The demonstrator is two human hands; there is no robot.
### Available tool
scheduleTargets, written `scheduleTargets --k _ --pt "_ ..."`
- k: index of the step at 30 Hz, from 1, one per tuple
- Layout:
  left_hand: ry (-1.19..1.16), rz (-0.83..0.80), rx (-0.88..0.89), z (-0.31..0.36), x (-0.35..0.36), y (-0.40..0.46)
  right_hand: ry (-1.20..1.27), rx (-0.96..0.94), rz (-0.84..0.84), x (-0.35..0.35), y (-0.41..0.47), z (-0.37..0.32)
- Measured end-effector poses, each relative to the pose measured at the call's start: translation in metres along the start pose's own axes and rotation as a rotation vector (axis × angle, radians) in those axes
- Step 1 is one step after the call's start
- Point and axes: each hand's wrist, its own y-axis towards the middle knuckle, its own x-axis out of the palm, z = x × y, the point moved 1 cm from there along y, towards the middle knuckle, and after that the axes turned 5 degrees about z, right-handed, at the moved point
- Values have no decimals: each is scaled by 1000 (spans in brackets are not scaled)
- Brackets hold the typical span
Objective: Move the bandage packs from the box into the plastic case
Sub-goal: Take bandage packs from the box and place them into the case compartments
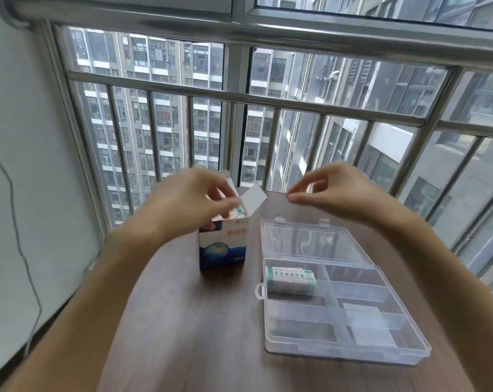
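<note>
A blue and white bandage box (223, 244) stands upright on the wooden table, its top flaps open. My left hand (188, 202) reaches into the box's mouth, fingers curled among the packs inside; the hand is blurred and what it holds is hidden. My right hand (333, 190) hovers above the table beyond the case, thumb and fingers loosely curved and holding nothing. The clear plastic case (381, 306) lies open to the right of the box, its lid (310, 241) folded back. One white bandage pack (291, 278) with green print lies in the case's upper left compartment.
The round wooden table (211, 335) ends close behind the box at a metal window railing (268, 100). A grey cable (16, 222) hangs down the white wall at left. A white slip (369, 326) lies in a lower compartment of the case.
</note>
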Motion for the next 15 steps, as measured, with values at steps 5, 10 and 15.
scheduleTargets --k 5,10,15 --pt "380 197 -313 -39 3 7 -49 -228 49 51 17 -33" --pt "47 -113 -431 -58 22 13 -271 -249 -41 82 39 -20" --pt "-83 -266 -363 -53 6 13 -401 -279 -247 80 41 -23"
